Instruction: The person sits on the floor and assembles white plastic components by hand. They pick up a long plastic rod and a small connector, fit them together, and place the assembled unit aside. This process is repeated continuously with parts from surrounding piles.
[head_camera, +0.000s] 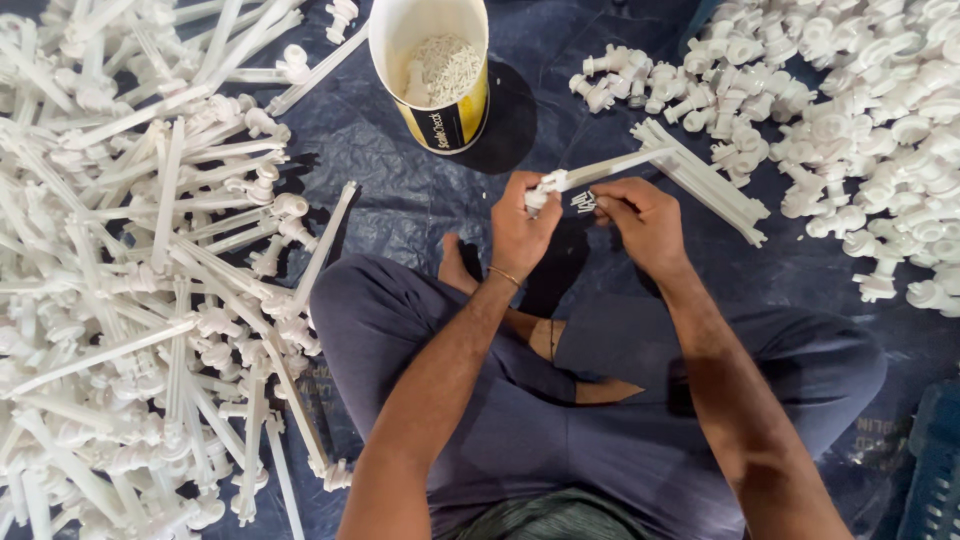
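Together, left hand (520, 228) grips a white plastic rod (600, 170) while right hand (640, 222) pinches small white pins (584, 202)

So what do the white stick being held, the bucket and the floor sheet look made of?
White stick: likely moulded plastic, matte, uniform white like the piles. Bucket: seemingly plastic, smooth white wall with a yellow and black band. Floor sheet: dark blue tarpaulin, probably woven plastic, creased with a slight sheen.

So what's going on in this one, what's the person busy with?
A person sits cross-legged on a dark blue tarp. The left hand grips a long white plastic stick at its knobbed end, while the right hand pinches a few small white pins beside it. A white tub holding more small pieces stands ahead, with heaps of white parts on both sides.
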